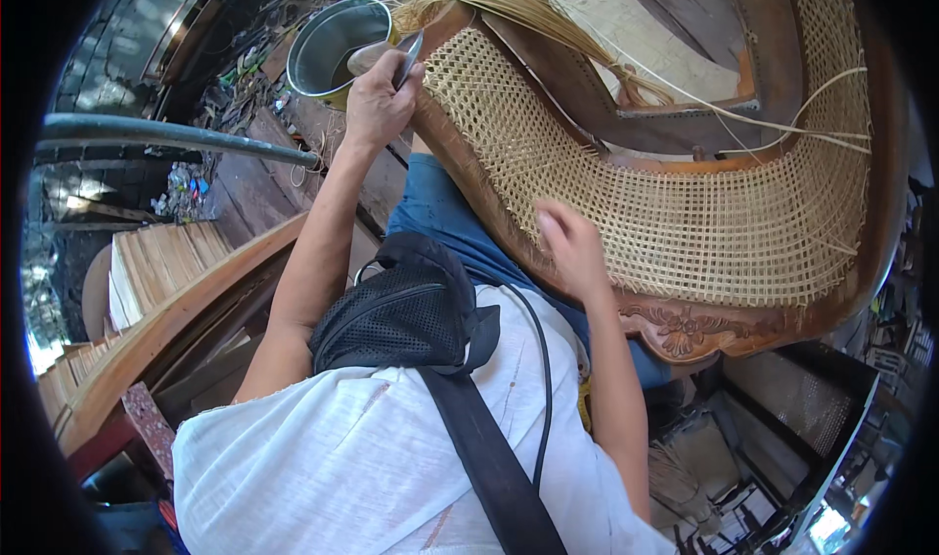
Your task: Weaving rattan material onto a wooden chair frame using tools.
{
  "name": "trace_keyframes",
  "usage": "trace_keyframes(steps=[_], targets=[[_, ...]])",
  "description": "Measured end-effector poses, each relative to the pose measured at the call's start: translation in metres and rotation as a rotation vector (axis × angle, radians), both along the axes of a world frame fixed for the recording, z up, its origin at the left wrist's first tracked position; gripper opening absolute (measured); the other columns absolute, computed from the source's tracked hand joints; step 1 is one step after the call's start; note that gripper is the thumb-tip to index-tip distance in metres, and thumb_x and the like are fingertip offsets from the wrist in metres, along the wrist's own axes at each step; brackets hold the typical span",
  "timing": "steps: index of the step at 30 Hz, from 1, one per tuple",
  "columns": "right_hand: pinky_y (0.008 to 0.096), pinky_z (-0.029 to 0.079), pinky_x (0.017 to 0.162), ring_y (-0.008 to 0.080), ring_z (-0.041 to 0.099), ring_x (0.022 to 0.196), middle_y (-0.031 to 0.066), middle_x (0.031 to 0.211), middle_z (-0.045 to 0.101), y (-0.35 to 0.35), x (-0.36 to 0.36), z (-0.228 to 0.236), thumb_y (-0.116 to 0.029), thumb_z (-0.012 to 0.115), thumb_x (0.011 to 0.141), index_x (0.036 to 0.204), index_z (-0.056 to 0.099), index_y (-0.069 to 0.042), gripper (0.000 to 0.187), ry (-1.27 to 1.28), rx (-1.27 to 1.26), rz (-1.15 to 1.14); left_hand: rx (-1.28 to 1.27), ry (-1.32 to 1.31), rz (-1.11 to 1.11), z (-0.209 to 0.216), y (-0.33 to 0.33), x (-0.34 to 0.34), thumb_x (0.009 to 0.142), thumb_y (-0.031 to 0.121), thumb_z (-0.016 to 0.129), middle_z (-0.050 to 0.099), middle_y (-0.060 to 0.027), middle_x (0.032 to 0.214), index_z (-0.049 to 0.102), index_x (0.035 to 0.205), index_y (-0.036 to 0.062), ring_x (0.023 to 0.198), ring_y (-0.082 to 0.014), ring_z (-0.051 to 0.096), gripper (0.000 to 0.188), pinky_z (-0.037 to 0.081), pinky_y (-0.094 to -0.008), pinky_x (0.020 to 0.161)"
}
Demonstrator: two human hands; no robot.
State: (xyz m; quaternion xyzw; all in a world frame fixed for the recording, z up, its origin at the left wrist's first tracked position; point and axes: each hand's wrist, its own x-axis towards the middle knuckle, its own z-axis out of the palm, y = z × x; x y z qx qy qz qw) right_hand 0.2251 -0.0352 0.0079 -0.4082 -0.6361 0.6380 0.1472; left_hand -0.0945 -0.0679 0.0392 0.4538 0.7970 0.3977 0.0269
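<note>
My left hand (380, 110) is closed round a small metal-bladed tool (413, 52), raised beside a metal can and the upper left corner of a carved wooden chair frame (450, 169). A rounded brownish piece at the fingers may be its handle. Woven cane (675, 227) with open holes covers the curved frame lying across my lap. Over the cane's lower left part is my right hand (572, 247), its fingers curled and slightly blurred. Whether a strand is between them is hidden. Loose cane strands (822, 136) cross the frame's right side.
The open metal can (337, 46) stands at the upper left. A bundle of cane strips (509, 2) lies over the frame's top. A pole (176, 133) reaches in from the left, above a curved wooden piece (176, 335). A dark frame with a mesh panel (797, 403) stands lower right.
</note>
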Motion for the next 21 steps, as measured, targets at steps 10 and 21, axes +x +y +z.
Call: trace_keyframes(steps=[10, 21], targets=[[0.0395, 0.055, 0.073, 0.0307, 0.066, 0.082, 0.0142, 0.089, 0.065, 0.036, -0.122, -0.055, -0.01, 0.061, 0.09, 0.096, 0.065, -0.003, 0.01, 0.279, 0.665, 0.112, 0.009, 0.009, 0.024, -0.01, -0.001, 0.002, 0.091, 0.03, 0.066, 0.062, -0.0196, 0.07, 0.059, 0.087, 0.0054, 0.067, -0.0381, 0.065, 0.026, 0.049, -0.0438, 0.06], [0.0436, 0.056, 0.073, 0.0354, 0.064, 0.081, 0.0156, 0.09, 0.059, 0.033, -0.126, -0.06, -0.005, 0.059, 0.087, 0.096, 0.056, -0.004, 0.009, 0.204, 0.857, 0.097, -0.036, 0.078, 0.045, -0.016, 0.001, -0.001, 0.093, 0.024, 0.066, 0.057, -0.0105, 0.067, 0.064, 0.092, 0.0052, 0.06, -0.0159, 0.054, 0.019, 0.047, -0.0316, 0.061]])
